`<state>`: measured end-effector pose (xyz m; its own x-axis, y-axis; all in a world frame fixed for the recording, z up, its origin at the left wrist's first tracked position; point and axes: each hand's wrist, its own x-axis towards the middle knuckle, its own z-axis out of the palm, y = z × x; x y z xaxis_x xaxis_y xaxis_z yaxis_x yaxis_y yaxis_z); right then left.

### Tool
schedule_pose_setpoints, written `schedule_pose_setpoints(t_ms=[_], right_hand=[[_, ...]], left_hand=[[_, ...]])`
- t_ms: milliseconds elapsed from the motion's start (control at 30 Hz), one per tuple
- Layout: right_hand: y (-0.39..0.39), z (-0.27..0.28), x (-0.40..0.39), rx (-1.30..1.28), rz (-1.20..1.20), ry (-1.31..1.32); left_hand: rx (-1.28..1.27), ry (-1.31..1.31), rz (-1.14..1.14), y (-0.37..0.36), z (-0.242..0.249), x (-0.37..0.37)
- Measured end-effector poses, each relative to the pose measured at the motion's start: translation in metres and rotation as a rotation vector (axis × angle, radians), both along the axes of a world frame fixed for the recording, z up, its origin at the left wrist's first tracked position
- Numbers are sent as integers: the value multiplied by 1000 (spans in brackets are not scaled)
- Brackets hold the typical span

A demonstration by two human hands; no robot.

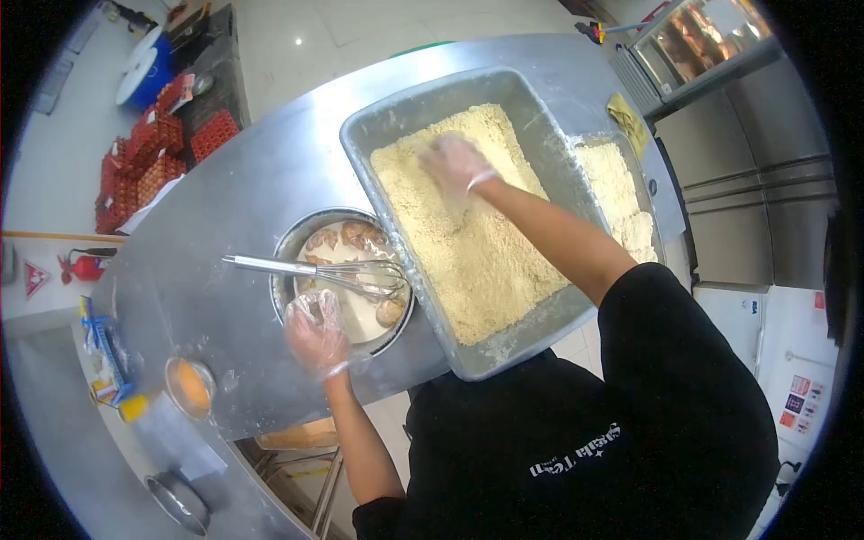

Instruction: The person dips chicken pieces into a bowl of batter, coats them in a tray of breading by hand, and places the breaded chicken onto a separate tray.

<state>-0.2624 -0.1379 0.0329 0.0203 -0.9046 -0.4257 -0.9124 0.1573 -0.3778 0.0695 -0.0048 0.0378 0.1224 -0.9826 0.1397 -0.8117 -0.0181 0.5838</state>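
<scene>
My left hand (317, 335), in a clear plastic glove, is over the near left rim of a metal bowl (281, 297). Its fingers are bent with a gap between them, and nothing shows in its grasp. Pale batter with several pieces of meat (362, 234) fills the bowl. A wire whisk (355, 273) lies across it, handle out to the left. My right hand (457, 162), also gloved, is in the yellowish crumbs (468, 261) at the far part of a grey tub (564, 184). Motion smears its fingers.
A tray of coated pieces (617, 193) sits right of the tub, with a yellow cloth (627, 124) behind. On the steel table (211, 261), a bowl of orange liquid (191, 385) stands at left. Egg trays (148, 148) are stacked beyond. A metal bowl (177, 500) is at lower left.
</scene>
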Motion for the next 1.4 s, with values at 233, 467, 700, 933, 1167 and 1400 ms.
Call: schedule_pose_setpoints(t_ms=[233,467,700,933,1167,1400], right_hand=[[50,-34,-34,42,-313,-564],[61,43,-38,-205,-315,-878],[41,52,-26,-255,-314,-477],[137,-67,39,-330,562,-225],[197,-6,49,-37,683,-43],[178,-25,32,225,471,2]], left_hand=[[30,-116,65,0,-6,2],[14,-98,38,-1,-7,2],[-215,-137,-33,-1,-16,2],[-107,-72,-37,-1,-18,8],[-248,-206,29,3,-19,0],[-88,-22,-63,1,-5,5]])
